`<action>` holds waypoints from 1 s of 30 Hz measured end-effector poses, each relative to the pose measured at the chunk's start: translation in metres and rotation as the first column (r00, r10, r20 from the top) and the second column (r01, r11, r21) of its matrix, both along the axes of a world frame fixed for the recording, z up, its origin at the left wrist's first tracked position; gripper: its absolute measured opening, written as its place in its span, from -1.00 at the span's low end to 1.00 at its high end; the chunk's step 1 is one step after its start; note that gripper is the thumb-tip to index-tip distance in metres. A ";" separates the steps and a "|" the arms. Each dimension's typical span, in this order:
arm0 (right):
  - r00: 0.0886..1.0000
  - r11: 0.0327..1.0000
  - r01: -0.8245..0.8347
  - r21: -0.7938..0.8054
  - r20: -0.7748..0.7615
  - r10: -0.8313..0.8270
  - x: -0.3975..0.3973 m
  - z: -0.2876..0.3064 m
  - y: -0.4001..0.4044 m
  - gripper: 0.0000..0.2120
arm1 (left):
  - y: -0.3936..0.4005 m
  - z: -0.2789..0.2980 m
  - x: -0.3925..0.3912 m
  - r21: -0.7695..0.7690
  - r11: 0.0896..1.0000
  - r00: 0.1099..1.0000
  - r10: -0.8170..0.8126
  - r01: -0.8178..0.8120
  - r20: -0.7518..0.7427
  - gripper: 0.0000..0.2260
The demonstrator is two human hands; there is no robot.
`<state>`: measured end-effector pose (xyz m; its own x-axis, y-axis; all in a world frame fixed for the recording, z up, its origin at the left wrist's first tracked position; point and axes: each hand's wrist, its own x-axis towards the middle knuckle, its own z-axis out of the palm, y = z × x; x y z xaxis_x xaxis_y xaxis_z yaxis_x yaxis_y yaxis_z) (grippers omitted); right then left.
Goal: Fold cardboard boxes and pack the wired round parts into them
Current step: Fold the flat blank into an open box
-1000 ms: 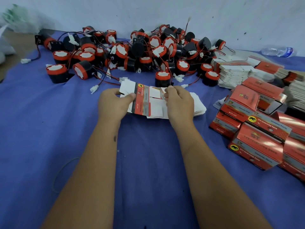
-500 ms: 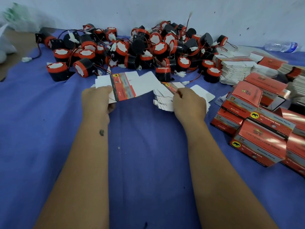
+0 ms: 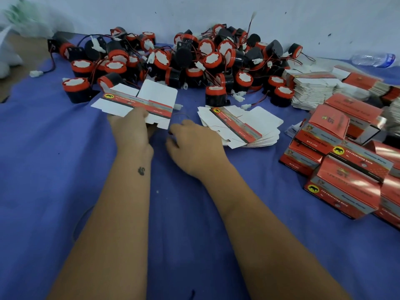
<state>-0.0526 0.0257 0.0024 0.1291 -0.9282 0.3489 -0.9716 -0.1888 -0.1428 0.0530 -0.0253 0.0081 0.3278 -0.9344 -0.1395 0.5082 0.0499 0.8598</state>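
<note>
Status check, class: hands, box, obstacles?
Left hand holds one flat box blank. Right hand empty, open, beside the blank stack. Nothing in the way.

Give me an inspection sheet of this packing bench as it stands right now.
Surface: blue cloth covers the bench.
Job's things: flat box blank in the left hand's grip; stack of flat blanks lies on the cloth; pile of wired round parts at the back; folded red boxes heaped on the right.
Clutter: more bundled blanks behind the boxes; plastic bottle lying at far right.
Grippers: left hand pinches the blank; right hand holds nothing, fingers loosely curled.
Cables: red and black leads with white plugs tangled through the pile.
Surroundings: pale wall behind.
</note>
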 end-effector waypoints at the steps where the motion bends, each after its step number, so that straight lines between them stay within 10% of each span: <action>1: 0.999 0.999 0.042 0.031 0.021 -0.043 -0.002 -0.002 -0.002 -0.76 | 0.000 -0.001 -0.002 -0.007 1.000 1.000 -0.020 0.020 0.003 -0.59; 8: 0.871 0.870 0.489 0.067 0.019 -0.491 -0.053 -0.005 -0.006 -0.65 | 0.001 -0.004 -0.012 0.000 0.988 0.987 -0.156 0.156 0.033 -0.59; 15: 0.770 0.994 -0.046 -0.101 0.630 0.100 -0.028 -0.002 -0.004 -0.57 | 0.006 -0.008 -0.023 -0.121 0.975 0.932 -0.139 0.188 0.334 -0.39; 19: 0.805 0.996 -0.080 -0.025 0.588 0.079 -0.030 -0.005 -0.005 -0.59 | 0.008 -0.007 -0.019 -0.218 0.927 0.911 -0.215 0.304 0.352 -0.21; 30: 0.814 0.979 0.202 -0.028 0.561 -0.152 -0.035 -0.001 -0.005 -0.68 | 0.010 0.001 -0.011 -0.265 0.864 0.856 -0.295 0.429 0.425 -0.72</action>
